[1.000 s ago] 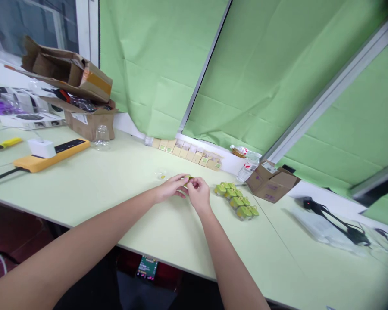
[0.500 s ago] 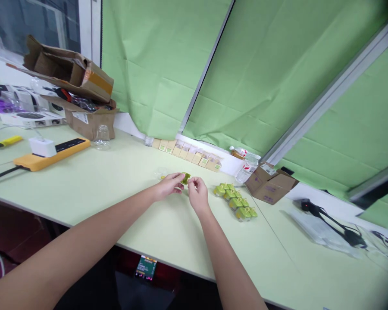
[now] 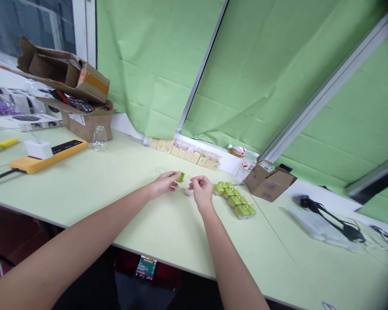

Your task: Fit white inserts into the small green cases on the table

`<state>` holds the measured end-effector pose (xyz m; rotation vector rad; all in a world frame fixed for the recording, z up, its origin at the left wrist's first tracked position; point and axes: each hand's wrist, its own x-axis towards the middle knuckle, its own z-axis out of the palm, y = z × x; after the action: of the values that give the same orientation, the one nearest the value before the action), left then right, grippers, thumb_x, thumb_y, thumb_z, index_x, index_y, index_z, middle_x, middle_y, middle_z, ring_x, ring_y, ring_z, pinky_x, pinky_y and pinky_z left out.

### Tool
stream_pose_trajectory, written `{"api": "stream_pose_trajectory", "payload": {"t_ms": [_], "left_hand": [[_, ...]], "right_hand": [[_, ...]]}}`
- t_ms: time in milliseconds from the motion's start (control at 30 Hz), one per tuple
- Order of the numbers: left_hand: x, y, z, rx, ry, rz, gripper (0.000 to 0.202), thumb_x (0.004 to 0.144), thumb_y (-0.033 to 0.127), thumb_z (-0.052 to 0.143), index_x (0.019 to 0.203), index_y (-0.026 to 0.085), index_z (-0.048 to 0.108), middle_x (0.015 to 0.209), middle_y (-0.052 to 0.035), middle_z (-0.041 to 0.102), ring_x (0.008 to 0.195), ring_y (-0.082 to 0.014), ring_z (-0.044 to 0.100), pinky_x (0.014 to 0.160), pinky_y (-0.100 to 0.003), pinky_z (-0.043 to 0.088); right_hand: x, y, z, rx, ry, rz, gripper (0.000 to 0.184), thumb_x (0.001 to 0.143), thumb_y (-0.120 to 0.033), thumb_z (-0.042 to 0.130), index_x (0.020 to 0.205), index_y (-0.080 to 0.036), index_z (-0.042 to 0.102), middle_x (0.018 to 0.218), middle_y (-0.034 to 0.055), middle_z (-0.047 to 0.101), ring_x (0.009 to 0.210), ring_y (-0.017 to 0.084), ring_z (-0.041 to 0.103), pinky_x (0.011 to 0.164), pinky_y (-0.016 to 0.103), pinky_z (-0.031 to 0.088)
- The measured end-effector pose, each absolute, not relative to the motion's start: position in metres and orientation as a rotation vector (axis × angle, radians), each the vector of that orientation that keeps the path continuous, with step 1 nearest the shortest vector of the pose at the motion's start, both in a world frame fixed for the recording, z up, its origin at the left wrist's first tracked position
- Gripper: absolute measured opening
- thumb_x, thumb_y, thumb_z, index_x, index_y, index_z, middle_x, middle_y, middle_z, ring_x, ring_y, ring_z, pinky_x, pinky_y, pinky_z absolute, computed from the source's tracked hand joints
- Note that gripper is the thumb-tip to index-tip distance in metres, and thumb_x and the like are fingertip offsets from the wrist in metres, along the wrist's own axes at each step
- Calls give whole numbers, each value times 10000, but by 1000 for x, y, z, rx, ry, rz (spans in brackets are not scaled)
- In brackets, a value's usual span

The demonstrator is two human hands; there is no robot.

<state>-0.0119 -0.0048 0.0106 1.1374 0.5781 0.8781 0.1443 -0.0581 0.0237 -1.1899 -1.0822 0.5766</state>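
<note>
My left hand [image 3: 163, 185] is closed on a small green lid [image 3: 180, 177], held up over the table. Just to its right, my right hand [image 3: 202, 189] pinches a tiny pale yellow piece, mostly covered by the fingertips; it may be a loop. Below those fingers sits a small whitish object [image 3: 189, 192], partly hidden. A clear plastic piece [image 3: 158, 172] lies behind my left hand. Several small clear boxes with green lids and yellowish loops [image 3: 235, 200] stand in rows to the right of my right hand.
Small tan boxes [image 3: 183, 150] line the wall. An orange power strip [image 3: 51, 157], a clear jar [image 3: 99, 140] and cardboard boxes [image 3: 87, 122] are at left. Another carton [image 3: 269, 181], bottles [image 3: 243, 170] and a black cable [image 3: 334, 221] lie at right. The table's front edge is near my forearms.
My hands have moved apart, the left with the green lid, the right with a tiny yellowish piece. The whitish object below my right hand now shows.
</note>
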Motion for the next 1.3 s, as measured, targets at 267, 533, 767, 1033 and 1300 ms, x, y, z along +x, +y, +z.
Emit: {"api": "stream_pose_trajectory", "payload": {"t_ms": [267, 533, 767, 1033, 1300], "left_hand": [[-11, -7, 11, 1138, 584, 843, 475, 706, 533, 744, 1003, 178, 639, 1045, -80, 612, 717, -115, 564, 688, -287, 441], [-12, -6, 10, 1108, 563, 850, 463, 716, 521, 742, 1013, 181, 640, 1040, -79, 613, 720, -117, 573, 690, -289, 448], [-11, -3, 8, 1120, 573, 856, 477, 717, 529, 737, 1032, 185, 636, 1052, -80, 610, 724, -118, 575, 690, -289, 450], [-11, -3, 8, 1137, 577, 847, 474, 703, 534, 743, 1009, 188, 636, 978, -58, 606, 715, -111, 567, 686, -279, 443], [-11, -7, 11, 1168, 586, 828, 451, 710, 531, 740, 971, 181, 624, 967, -48, 590, 725, -110, 560, 679, -270, 446]], "right_hand": [[146, -60, 18, -1297, -1255, 480, 249, 774, -322, 500, 935, -191, 637, 677, -18, 573, 539, 127, 569, 513, 253, 508], [144, -62, 18, -1296, -1349, 354, 232, 782, -399, 596, 873, -188, 626, 770, 21, 618, 665, 141, 568, 563, 241, 497], [144, -65, 19, -1298, -1450, 262, 267, 824, -379, 571, 1014, -197, 615, 826, 32, 635, 669, 144, 583, 557, 235, 469], [144, -65, 20, -1336, -1504, 241, 243, 825, -399, 575, 910, -199, 686, 803, 41, 694, 652, 160, 604, 600, 267, 492], [141, -67, 22, -1322, -1515, 262, 191, 823, -372, 571, 849, -210, 670, 764, 22, 692, 608, 155, 609, 587, 262, 480]]}}
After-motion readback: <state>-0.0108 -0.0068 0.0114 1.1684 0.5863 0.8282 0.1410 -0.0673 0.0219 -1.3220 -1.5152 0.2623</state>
